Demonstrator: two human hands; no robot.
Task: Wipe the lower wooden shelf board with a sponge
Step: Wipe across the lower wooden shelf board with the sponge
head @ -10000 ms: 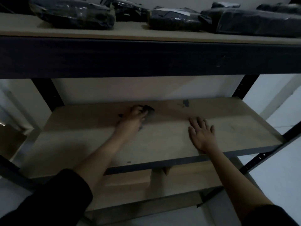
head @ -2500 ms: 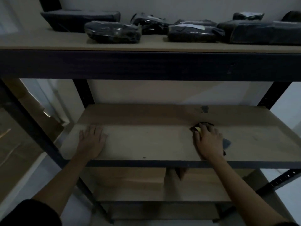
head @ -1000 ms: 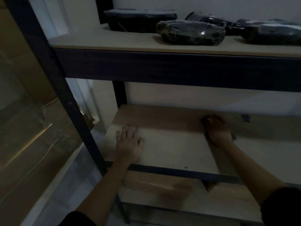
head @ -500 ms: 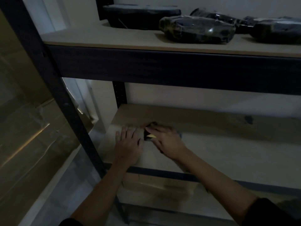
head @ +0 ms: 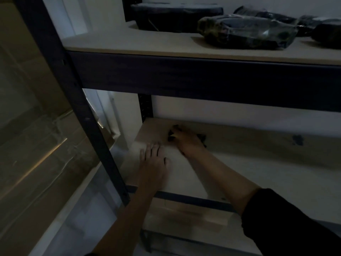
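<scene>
Mid-wipe, back-left corner of the lower shelf board [head: 249, 172]. Right hand [head: 186, 140] curled around the dark sponge [head: 202, 138], pressing it down at frame centre. Left hand [head: 154, 163] spread flat, bracing. Next: probably sweep toward the front edge.

Upper shelf board [head: 147, 41] carries dark plastic-wrapped packages: a glossy bundle [head: 245, 33] near its front edge, a flat dark pack [head: 175, 17] behind that, more [head: 323, 28] further right. Dark metal beam [head: 203, 80] runs under the board. Black upright post [head: 73, 100] stands at its left end, cardboard box [head: 31, 126] left of the post.
</scene>
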